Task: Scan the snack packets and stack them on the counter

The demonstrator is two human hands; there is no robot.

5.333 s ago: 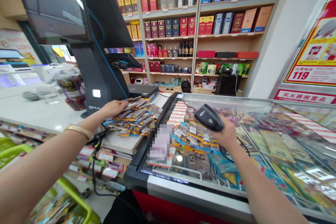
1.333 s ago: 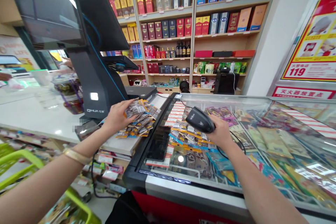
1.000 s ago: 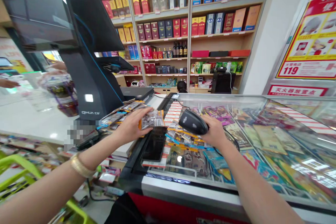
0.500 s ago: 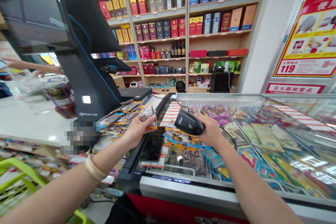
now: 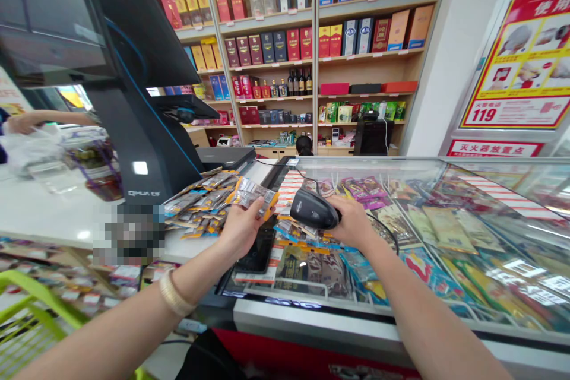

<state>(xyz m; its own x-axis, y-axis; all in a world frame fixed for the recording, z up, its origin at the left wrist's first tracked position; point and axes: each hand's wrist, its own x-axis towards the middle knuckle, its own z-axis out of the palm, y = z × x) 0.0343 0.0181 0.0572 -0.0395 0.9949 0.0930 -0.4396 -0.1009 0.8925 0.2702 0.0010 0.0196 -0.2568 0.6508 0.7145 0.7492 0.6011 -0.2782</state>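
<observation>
Tall wooden shelving (image 5: 383, 71) is lining the back of a shop, holding rows of boxed and bottled goods. Nearer, the left hand (image 5: 243, 228) is closing thumb and fingers on an orange-edged packet (image 5: 253, 193), holding it between a loose pile of similar packets (image 5: 200, 202) and the scanner. The right hand (image 5: 351, 221) is wrapping around the handle of a black barcode scanner (image 5: 314, 211), its head pointing toward the packet. Half a second ago the packet was looking bunched up; now it is lying flatter in the grip, its printed label showing, and the gap to the scanner is looking narrower. Five seconds ago the left hand was resting on the pile.

Just below the left hand, a dark phone (image 5: 260, 249) is lying partly covered on a glass-topped display chest (image 5: 312, 322). A second batch of packets (image 5: 307, 240) is lying on the glass beneath the scanner, and other bagged goods are showing through it. The white worktop (image 5: 44, 208) is carrying the first pile, a checkout terminal (image 5: 133, 119) and tied jars (image 5: 95, 160). Beyond, another person's arm (image 5: 57, 117) is reaching over a plastic bag (image 5: 33, 148). A green basket (image 5: 35, 300) is standing lower left, and a red-and-yellow poster (image 5: 521, 47) is hanging at right.
</observation>
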